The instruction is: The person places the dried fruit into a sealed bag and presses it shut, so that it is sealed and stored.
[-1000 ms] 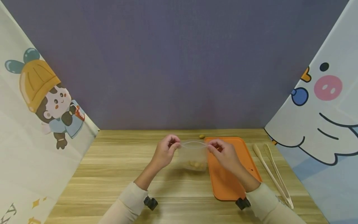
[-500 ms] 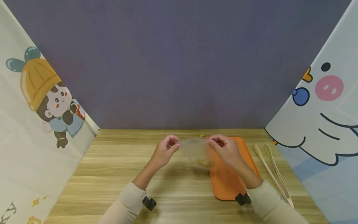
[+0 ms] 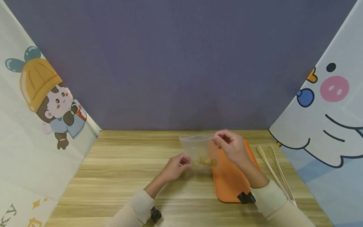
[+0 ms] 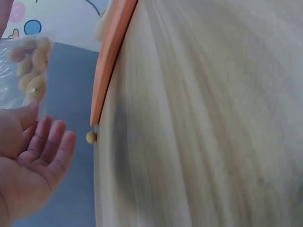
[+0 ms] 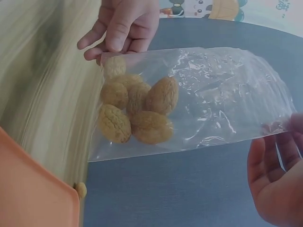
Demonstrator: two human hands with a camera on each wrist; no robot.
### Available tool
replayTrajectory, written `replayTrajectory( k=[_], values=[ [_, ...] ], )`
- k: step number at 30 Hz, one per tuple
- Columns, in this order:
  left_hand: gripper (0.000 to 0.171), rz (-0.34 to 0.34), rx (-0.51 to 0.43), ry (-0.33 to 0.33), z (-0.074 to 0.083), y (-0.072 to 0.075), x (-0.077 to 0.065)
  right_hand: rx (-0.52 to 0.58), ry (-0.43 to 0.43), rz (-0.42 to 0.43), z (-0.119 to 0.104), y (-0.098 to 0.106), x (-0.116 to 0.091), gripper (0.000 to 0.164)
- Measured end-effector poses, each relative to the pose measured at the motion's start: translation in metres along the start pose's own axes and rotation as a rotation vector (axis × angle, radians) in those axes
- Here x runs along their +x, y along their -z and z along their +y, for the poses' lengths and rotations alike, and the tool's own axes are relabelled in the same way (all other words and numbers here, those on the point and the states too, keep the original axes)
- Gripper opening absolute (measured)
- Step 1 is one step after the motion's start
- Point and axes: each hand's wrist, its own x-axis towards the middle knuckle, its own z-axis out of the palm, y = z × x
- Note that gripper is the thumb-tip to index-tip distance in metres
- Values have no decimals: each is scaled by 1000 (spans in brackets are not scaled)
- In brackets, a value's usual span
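Note:
A clear zip bag (image 3: pixel 195 149) hangs above the wooden table, with several wrinkled tan nut-like pieces (image 5: pixel 135 106) gathered at its bottom. My right hand (image 3: pixel 231 146) pinches the top right corner beside the zip strip. At the lower left corner, my left hand (image 3: pixel 176 167) pinches the bag's edge between thumb and fingers. In the right wrist view, the left thumb lies on that corner, and some left fingers extend past the bag. The bag's mouth looks slightly parted in the head view.
An orange tray (image 3: pixel 229 186) lies under the right forearm. Wooden tongs (image 3: pixel 273 172) rest to its right. One small yellowish piece (image 5: pixel 81 190) sits on the table by the tray's far edge. A dark panel (image 3: pixel 181 63) stands behind the table, with printed walls at both sides.
My left hand has left the top left corner and moved down to the bottom left corner. My right hand has kept its pinch and risen slightly. The pieces shifted right inside the bag.

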Motion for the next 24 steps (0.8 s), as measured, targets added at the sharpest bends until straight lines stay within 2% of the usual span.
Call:
replayTrajectory(
  k=[4, 9, 12, 15, 18, 21, 24],
  values=[
    [7, 45, 25, -33, 3, -4, -1, 107, -30, 31, -3, 1, 2, 6],
    [6, 92, 20, -75, 9, -2, -2, 250, -28, 129, -5, 4, 6, 8],
    [10, 106, -12, -74, 11, -1, -4, 282, -38, 197, -4, 8, 7, 10],
    [12, 88, -30, -68, 12, 1, -6, 297, -55, 232, -4, 12, 6, 10],
    [9, 31, -39, -57, 12, 4, -8, 300, -63, 207, -5, 14, 5, 9],
    [6, -22, -53, -28, 13, 9, -9, 310, -56, 145, -7, 14, 3, 10],
    [19, -25, -83, -1, 17, 16, -5, 275, -50, 84, -8, 13, 2, 11]
  ],
)
